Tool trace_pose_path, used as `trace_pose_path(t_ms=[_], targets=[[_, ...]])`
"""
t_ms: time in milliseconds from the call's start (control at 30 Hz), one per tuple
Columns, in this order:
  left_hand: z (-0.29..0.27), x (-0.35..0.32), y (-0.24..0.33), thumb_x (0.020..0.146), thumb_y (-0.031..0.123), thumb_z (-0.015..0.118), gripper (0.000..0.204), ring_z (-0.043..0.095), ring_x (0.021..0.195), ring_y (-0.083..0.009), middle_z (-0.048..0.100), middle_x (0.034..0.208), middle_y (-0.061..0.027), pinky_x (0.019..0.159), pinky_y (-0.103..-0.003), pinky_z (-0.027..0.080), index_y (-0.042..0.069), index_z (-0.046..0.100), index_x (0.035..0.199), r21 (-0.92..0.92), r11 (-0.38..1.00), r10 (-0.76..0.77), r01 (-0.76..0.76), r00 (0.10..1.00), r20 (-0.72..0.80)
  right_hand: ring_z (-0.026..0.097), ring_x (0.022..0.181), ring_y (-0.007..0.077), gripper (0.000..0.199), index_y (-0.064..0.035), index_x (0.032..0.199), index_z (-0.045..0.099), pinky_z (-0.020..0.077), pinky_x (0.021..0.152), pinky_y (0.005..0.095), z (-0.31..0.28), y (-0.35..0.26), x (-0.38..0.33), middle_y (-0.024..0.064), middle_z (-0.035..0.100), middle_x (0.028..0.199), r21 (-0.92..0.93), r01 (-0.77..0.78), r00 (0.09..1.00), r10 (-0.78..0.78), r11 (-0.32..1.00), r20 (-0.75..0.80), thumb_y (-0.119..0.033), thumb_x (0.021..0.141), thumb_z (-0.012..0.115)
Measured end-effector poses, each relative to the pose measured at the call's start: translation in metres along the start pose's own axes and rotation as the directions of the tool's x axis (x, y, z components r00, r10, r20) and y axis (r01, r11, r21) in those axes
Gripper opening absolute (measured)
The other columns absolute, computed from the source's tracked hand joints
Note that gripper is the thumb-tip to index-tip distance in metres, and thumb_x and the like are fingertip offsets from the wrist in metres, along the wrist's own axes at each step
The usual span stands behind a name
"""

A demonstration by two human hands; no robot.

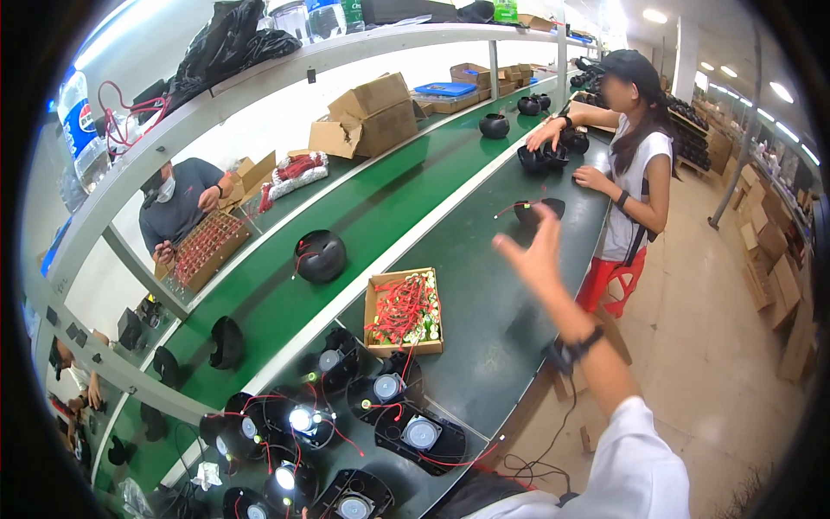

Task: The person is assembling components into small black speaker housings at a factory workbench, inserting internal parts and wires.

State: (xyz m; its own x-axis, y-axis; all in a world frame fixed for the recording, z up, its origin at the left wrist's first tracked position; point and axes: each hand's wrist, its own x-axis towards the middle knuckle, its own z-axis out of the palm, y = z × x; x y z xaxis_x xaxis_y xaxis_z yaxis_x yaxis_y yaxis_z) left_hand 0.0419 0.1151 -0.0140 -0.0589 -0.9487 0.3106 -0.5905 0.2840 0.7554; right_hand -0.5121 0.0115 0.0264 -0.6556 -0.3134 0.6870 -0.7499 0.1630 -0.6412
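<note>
My right hand (532, 255) stretches forward over the dark green bench, thumb and fingers apart, holding nothing. Just beyond its fingers lies a black curved shell (524, 213) with a thin red wire; I cannot tell whether they touch. My left hand does not show. Left of my right arm, a small cardboard box (370, 311) holds red wires (399, 313) and small green-and-white parts. Several black housings with round grey speakers (421, 433) and red leads crowd the near end of the bench. Among them, two lights (301, 419) glow white.
A green conveyor belt (380, 203) runs alongside the bench, carrying a round black shell (321, 256) and others. Across it, a masked person (186, 203) handles a box of red parts. Another person (644, 156) stands at the bench's far right, hands at black shells. A metal shelf frame (346, 43) arches overhead.
</note>
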Motion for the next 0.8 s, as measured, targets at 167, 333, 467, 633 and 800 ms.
trace_pose_path(t_ms=[167,333,467,633,800], targets=[[0.018,0.003,-0.025,0.071,0.017,0.1,0.111,0.053,0.133,-0.0346,0.048,0.147,-0.0249,0.116,-0.046,0.041,-0.005,0.033,0.157,-0.167,0.986,-0.016,0.008,0.999,-0.046,0.044,0.139,0.0434,0.09,-0.006,0.139,0.054,0.0376,0.117,0.0468,-0.005,0.182,0.095,0.0313,0.038,0.155,-0.127,-0.331,0.943,0.323,0.935,-0.079,-0.055,0.074,0.091],[0.009,-0.002,-0.029,0.068,0.017,0.101,0.113,0.057,0.128,-0.0367,0.05,0.145,-0.0254,0.113,-0.046,0.045,-0.006,0.034,0.155,0.12,0.992,0.032,-0.027,0.999,-0.043,0.054,0.13,0.0375,0.043,-0.0049,0.097,0.071,0.0453,0.109,0.0446,0.029,0.151,0.032,0.0185,0.06,0.13,-0.05,-0.092,0.994,0.094,0.995,0.051,-0.037,0.078,0.093],[0.012,-0.001,-0.028,0.067,0.017,0.102,0.11,0.058,0.126,-0.0364,0.048,0.147,-0.0253,0.112,-0.047,0.047,-0.007,0.038,0.153,0.167,0.983,0.075,-0.071,0.997,-0.02,0.065,0.117,0.034,0.039,-0.002,0.088,0.07,0.053,0.102,0.0443,-0.004,0.12,0.006,0.0175,0.058,0.13,0.115,-0.078,0.968,0.047,0.99,0.245,-0.023,0.071,0.098],[0.007,0.008,-0.023,0.065,0.021,0.103,0.111,0.059,0.125,-0.0374,0.051,0.143,-0.0254,0.11,-0.048,0.047,-0.007,0.04,0.152,0.186,0.978,0.099,-0.095,0.995,-0.015,0.07,0.114,0.0319,0.04,0.0012,0.09,0.069,0.0605,0.098,0.0421,-0.013,0.105,0.005,0.0182,0.057,0.131,0.124,-0.047,0.966,0.013,0.991,0.26,-0.017,0.07,0.099],[-0.02,-0.002,0.005,0.066,0.024,0.103,0.111,0.059,0.123,-0.0392,0.052,0.142,-0.0254,0.11,-0.049,0.047,-0.008,0.04,0.152,0.254,0.964,0.12,-0.08,0.982,-0.144,0.071,0.112,0.0313,0.041,0.0023,0.09,0.068,0.062,0.096,0.0411,0.033,0.085,0.004,0.018,0.056,0.13,0.301,-0.1,0.96,0.012,0.948,0.28,-0.016,0.07,0.099]])
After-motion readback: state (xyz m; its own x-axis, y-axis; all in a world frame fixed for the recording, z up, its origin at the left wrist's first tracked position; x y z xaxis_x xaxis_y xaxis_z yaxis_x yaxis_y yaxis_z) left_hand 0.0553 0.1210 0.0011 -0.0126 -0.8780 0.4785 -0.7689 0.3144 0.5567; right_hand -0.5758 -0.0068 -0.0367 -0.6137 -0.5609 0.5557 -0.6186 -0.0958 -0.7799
